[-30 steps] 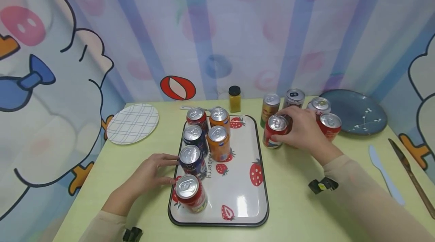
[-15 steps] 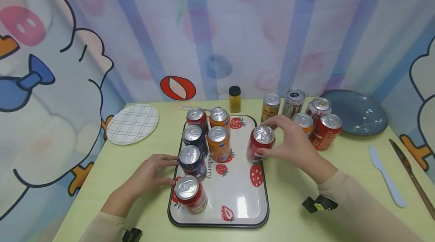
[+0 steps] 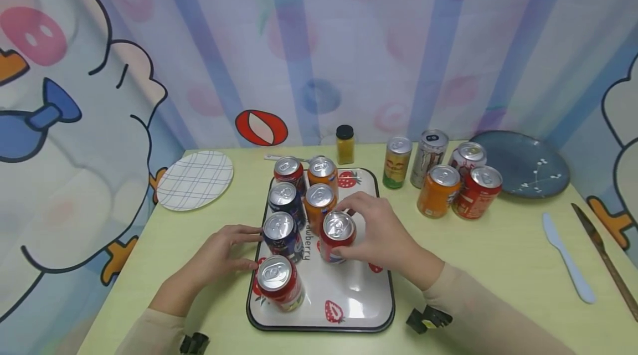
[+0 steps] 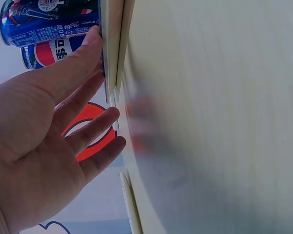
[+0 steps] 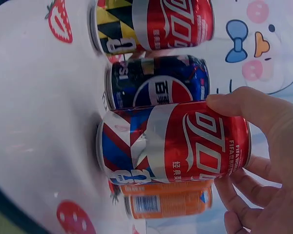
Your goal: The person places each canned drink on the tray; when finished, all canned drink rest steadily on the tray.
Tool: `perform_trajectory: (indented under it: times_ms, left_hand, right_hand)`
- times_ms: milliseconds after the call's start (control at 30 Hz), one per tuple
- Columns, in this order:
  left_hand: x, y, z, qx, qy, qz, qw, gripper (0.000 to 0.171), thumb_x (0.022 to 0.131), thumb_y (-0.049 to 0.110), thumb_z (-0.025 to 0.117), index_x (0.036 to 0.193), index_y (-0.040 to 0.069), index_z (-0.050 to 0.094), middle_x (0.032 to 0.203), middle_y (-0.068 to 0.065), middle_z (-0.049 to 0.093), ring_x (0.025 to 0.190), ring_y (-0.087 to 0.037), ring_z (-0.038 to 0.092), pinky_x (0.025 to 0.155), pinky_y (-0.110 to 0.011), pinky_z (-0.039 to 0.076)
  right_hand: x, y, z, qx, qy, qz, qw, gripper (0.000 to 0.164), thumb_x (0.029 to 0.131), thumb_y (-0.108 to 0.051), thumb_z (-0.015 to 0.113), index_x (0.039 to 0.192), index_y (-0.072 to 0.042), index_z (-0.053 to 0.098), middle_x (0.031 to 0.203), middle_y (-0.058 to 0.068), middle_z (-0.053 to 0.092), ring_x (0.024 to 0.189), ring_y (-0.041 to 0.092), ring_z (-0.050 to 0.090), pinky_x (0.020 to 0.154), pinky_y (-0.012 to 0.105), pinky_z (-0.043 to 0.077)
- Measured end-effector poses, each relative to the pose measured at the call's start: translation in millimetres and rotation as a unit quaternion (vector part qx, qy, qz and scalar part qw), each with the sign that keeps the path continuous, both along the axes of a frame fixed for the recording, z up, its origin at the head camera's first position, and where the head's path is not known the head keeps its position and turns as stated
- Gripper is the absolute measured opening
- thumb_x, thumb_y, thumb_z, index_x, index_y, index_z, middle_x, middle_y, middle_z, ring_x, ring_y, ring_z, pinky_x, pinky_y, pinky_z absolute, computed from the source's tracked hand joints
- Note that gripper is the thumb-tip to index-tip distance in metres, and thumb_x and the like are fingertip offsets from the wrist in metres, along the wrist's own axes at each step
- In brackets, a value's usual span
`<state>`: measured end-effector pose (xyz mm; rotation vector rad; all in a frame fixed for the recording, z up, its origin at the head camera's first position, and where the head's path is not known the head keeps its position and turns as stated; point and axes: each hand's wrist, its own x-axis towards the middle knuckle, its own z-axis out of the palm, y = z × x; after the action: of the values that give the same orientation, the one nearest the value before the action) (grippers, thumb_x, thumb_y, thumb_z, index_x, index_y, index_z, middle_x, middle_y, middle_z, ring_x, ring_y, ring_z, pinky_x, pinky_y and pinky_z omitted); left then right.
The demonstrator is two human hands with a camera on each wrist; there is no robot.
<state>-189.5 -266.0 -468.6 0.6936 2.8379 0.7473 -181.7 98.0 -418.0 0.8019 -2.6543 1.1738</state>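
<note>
My right hand (image 3: 386, 236) holds a red Coca-Cola can (image 5: 185, 141) upright by its upper part, thumb on one side and fingers on the other. The can is close over the strawberry-patterned tray (image 3: 359, 299), just in front of the nearer orange can (image 3: 319, 200). Along the tray's left side stand another red Coca-Cola can (image 3: 280, 283), a blue Pepsi can (image 3: 283, 236), a second dark blue can (image 3: 286, 202) and a red can (image 3: 289, 172). At the tray's left edge my left hand (image 3: 224, 252) rests with fingers spread, fingertips right at the rim.
Right of the tray stand an orange can (image 3: 438, 194), a red can (image 3: 477, 194), a gold-green Red Bull can (image 3: 397, 164) and others, beside a dark plate (image 3: 528, 169). Two knives lie far right. A yellow jar (image 3: 345, 147) stands behind; a white plate (image 3: 194, 180) lies left.
My right hand has carried the red Coca-Cola can leftward from the group at the right to over the middle of the tray. My left hand has stayed in place.
</note>
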Motion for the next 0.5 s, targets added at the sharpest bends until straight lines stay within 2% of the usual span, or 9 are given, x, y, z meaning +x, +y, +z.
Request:
perform_trajectory:
  times_ms: [267,500]
  left_hand:
    - [-0.3,0,-0.1,0.001,0.007,-0.008,0.9999,0.054,0.078,0.023,0.090,0.127,0.007,0.074,0.141,-0.012,0.066,0.133,-0.041,0.057,0.113,-0.061,0.045]
    - [-0.6,0,-0.1,0.001,0.007,-0.009,0.9999,0.054,0.078,0.024,0.090,0.127,0.007,0.073,0.141,-0.011,0.066,0.134,-0.040,0.057,0.113,-0.060,0.045]
  right_hand:
    - [1.2,-22,-6.7,0.011,0.022,0.003,1.000,0.064,0.062,-0.030,0.100,0.117,-0.021,0.069,0.116,-0.005,0.069,0.105,0.015,0.066,0.097,0.045,0.050]
    - [0.7,-24,-11.1,0.000,0.020,0.002,1.000,0.066,0.064,-0.029,0.100,0.120,-0.019,0.069,0.121,-0.003,0.067,0.112,0.017,0.066,0.098,0.042,0.056]
